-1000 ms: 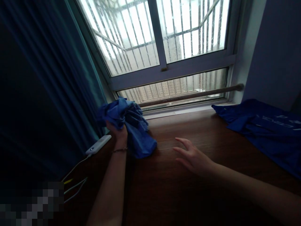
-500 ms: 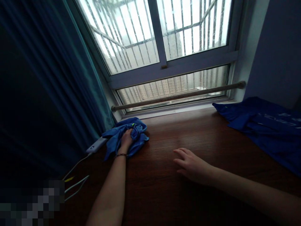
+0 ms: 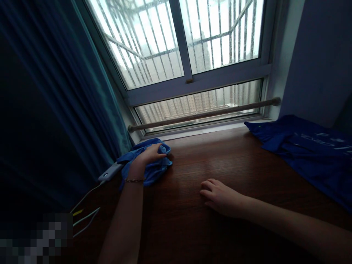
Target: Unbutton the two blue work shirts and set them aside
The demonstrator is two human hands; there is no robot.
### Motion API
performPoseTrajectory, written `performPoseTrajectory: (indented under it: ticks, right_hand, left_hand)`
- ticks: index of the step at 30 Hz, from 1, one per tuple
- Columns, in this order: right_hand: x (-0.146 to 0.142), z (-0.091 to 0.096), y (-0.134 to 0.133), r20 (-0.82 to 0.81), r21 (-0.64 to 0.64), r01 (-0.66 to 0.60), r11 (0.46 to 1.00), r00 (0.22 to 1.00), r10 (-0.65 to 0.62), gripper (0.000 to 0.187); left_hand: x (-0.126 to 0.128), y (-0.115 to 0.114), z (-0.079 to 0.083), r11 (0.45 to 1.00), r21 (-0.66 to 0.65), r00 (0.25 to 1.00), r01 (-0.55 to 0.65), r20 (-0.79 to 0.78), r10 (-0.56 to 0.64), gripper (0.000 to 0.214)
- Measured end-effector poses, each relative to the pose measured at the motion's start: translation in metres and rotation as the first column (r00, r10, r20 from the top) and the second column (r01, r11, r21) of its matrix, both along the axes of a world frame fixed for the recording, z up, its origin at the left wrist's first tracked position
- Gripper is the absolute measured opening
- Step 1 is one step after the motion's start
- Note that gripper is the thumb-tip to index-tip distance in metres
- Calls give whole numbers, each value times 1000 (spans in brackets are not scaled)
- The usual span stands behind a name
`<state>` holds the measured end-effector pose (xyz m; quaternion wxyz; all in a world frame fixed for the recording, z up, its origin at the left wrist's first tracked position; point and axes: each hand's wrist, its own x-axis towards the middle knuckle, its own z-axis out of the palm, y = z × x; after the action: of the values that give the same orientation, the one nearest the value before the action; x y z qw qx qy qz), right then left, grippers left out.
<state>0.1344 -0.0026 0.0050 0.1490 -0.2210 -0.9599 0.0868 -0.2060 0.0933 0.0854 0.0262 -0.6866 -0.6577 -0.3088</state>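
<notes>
A crumpled blue cloth lies at the left end of the brown wooden surface, near the window. Over its top is my left hand, thumb and fingers apart; whether the fingertips touch the fabric is not clear. My right hand rests low over the wood to the right of the cloth, fingers loosely bent and holding nothing. Farther right, a darker blue cloth with white lettering is spread out against the wall.
A pale phone-like device with a white cable sits left of the crumpled cloth. Blue curtains hang on the left. Ahead, a horizontal rail crosses in front of the barred window.
My left hand has let go of the crumpled cloth and its fingers have spread above it. My right hand has shifted slightly down, its fingers a little more bent.
</notes>
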Motion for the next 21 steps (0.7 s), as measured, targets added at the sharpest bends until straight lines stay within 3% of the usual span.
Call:
performPoseTrajectory:
  ticks: [1, 3, 5, 8, 10, 12, 15, 18, 21]
  right_hand:
    - [0, 0, 0, 0, 0, -2, 1000, 1000, 2, 30]
    - [-1, 0, -1, 0, 11, 3, 1000, 1000, -3, 31]
    - [-1, -1, 0, 3, 26, 13, 1000, 1000, -13, 32]
    - [-2, -5, 1, 19, 30, 24, 999, 1000, -24, 34]
    - [-2, -7, 2, 27, 19, 28, 999, 999, -29, 36]
    - [0, -7, 5, 21, 8, 23, 1000, 1000, -23, 38]
    - [5, -3, 13, -10, -46, -31, 998, 999, 30, 38]
    - [13, 4, 28, -64, -204, -116, 972, 992, 105, 31]
    - [25, 11, 51, -111, -356, -189, 915, 981, 159, 27]
  left_hand:
    - [20, -4, 5, 994, -77, 994, 77, -69, -82, 51]
    - [68, -15, 9, 975, -112, 962, 193, -174, -210, 48]
    - [122, -28, 1, 925, -109, 902, 365, -204, -380, 43]
    - [191, -46, -29, 767, -120, 762, 630, -97, -641, 39]
    - [217, -53, -53, 686, -132, 693, 715, 5, -721, 39]
    - [224, -52, -75, 698, -113, 706, 707, 147, -692, 39]
    - [213, -39, -96, 798, -97, 781, 595, 304, -545, 35]
    - [204, -26, -106, 842, -112, 823, 528, 312, -475, 27]
    - [206, -25, -108, 838, -109, 832, 535, 240, -500, 25]
